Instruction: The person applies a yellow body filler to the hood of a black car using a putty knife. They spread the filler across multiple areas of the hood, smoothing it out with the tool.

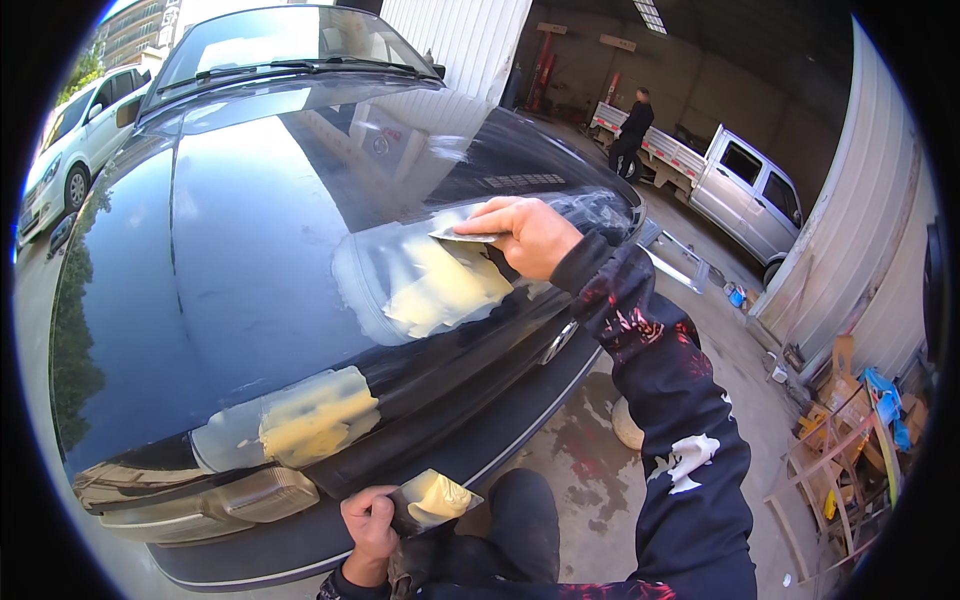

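My right hand (535, 238) grips a thin, flat filler spreader (462, 236), its fingers pressed along the top of the blade. The spreader lies against the front of a black car hood (250, 235), at the upper edge of a smeared patch of yellow body filler (448, 290). Dull grey sanded paint surrounds that patch. Low in front of the bumper, my left hand (371, 525) is closed round one end of a flat putty plate (408, 515) carrying a lump of yellow filler (438, 496). A second filler patch (320, 418) covers the hood's front edge nearer the left headlight (240, 498).
The car's dark bumper (420, 465) curves before my legs. A metal frame rack (835, 470) with cardboard stands at right, beside a corrugated wall (860, 210). Farther back are a person (631, 130), a silver pickup truck (745, 185) and, at left, a white car (80, 150).
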The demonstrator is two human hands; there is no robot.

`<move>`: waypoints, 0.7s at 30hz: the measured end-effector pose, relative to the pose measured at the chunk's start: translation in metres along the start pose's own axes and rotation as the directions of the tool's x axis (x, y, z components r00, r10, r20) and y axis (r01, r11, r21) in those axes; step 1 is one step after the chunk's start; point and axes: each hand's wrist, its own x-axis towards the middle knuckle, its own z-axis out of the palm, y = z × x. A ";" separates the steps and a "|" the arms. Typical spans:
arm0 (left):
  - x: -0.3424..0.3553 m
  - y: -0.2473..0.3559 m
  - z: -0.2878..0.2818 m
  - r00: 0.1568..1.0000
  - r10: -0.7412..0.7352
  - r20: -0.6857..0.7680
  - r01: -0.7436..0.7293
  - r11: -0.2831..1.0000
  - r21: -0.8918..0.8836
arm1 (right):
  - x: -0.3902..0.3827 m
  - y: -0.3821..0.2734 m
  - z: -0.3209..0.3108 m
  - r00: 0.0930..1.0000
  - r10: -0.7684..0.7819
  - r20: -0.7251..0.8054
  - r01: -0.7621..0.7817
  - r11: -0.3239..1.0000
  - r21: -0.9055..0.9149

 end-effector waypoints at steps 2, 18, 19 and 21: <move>-0.001 -0.001 -0.001 1.000 -0.020 -0.002 0.020 1.000 0.003 | -0.026 -0.005 0.002 0.995 -0.086 -0.045 0.084 0.996 -0.042; 0.000 -0.001 0.002 0.997 -0.076 0.004 0.076 0.993 -0.093 | 0.002 -0.016 -0.006 0.986 -0.144 -0.085 0.134 0.984 -0.114; 0.000 0.000 0.002 0.997 -0.077 -0.004 0.076 0.991 -0.109 | 0.020 -0.015 -0.002 0.991 -0.122 -0.054 0.118 0.990 -0.078; 0.001 0.001 0.002 0.997 -0.075 -0.015 0.073 0.993 -0.093 | 0.042 -0.016 0.008 0.999 -0.041 -0.023 0.038 0.993 -0.112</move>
